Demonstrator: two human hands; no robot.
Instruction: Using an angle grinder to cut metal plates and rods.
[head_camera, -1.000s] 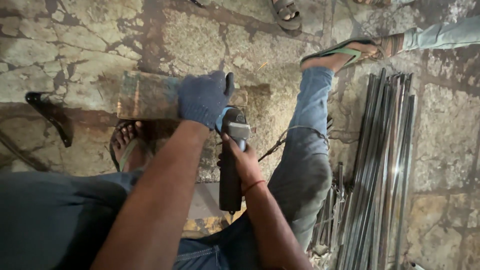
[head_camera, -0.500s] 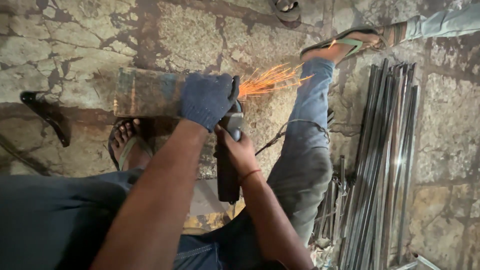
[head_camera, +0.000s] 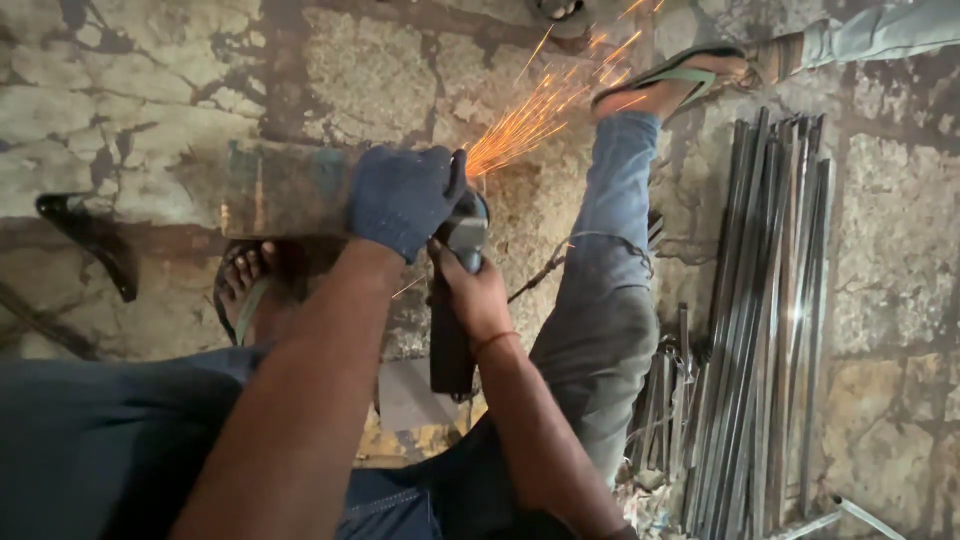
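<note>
At the far left a dark curved metal piece (head_camera: 85, 240) lies on the cracked stone floor (head_camera: 130, 90). Next to it, the person's left foot in a sandal (head_camera: 245, 290) rests just below a rusty flat metal block (head_camera: 275, 188) that lies across the floor. The left hand (head_camera: 405, 200), in a blue knitted glove, is closed in a full grip over the front of an angle grinder (head_camera: 452, 300), pressing it down at the right end of the block. The right hand (head_camera: 475, 295), bare with a red thread at the wrist, is wrapped in a closed grip around the grinder's dark body, just behind the gloved hand. The grinder's body points back toward the person, its head at the block's edge. Orange sparks (head_camera: 530, 120) fan up and to the right from that contact point. Further right, the person's right leg in grey trousers (head_camera: 605, 300) stretches out, its foot in a green sandal (head_camera: 670, 80). At the far right, 1 bundle of long thin steel rods (head_camera: 765, 310) lies on the floor beside the leg.
</note>
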